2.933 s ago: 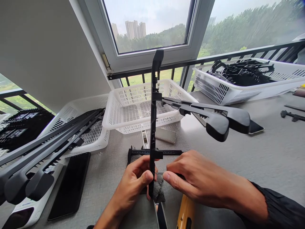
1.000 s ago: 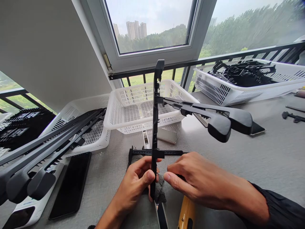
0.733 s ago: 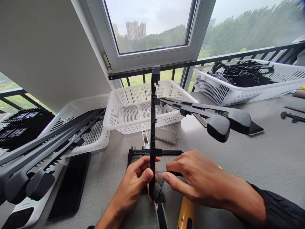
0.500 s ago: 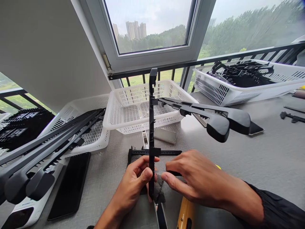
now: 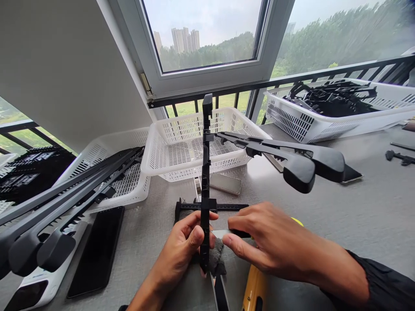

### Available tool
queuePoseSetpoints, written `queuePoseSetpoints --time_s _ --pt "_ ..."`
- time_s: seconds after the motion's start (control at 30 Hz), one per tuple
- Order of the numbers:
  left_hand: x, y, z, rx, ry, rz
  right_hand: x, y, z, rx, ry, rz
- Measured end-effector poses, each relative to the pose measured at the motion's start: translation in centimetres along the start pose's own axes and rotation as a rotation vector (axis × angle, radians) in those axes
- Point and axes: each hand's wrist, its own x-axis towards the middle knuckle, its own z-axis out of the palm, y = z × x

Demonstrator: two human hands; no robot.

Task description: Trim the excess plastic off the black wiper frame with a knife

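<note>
A long black plastic strip [image 5: 205, 172] with clips along its side stands nearly upright, its lower part pinched by my left hand [image 5: 186, 242] between thumb and fingers. My right hand [image 5: 259, 239] is closed on a knife, whose pale blade [image 5: 220, 233] points left at the strip. Most of the knife's handle is hidden by the hand; a yellow bit shows behind the wrist. Whether the blade touches the strip I cannot tell. Under the hands lie a grey cloth [image 5: 216, 255] and a black caliper [image 5: 231, 207]. A yellow-handled tool [image 5: 253, 289] rests below my right hand.
A white basket [image 5: 194, 166] stands ahead, with similar black parts [image 5: 298, 175] jutting right from it. More long strips [image 5: 74, 207] lean on a left basket [image 5: 144, 185]. A phone [image 5: 97, 255] lies left. The right basket [image 5: 292, 125] holds black pieces.
My right hand has shifted slightly right, and the knife's blade now shows. The lower end of the strip has turned and moved slightly left in my left hand.
</note>
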Motion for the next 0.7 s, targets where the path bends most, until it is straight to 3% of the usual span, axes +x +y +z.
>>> queuePoseSetpoints --time_s 0.2,0.7 --pt "-0.1 0.14 0.04 0.01 0.002 -0.012 -0.04 0.05 0.18 -0.042 0.072 -0.077" --pt "-0.1 0.0 -0.08 0.009 0.0 -0.014 0.02 0.19 0.23 -0.027 0.076 -0.089"
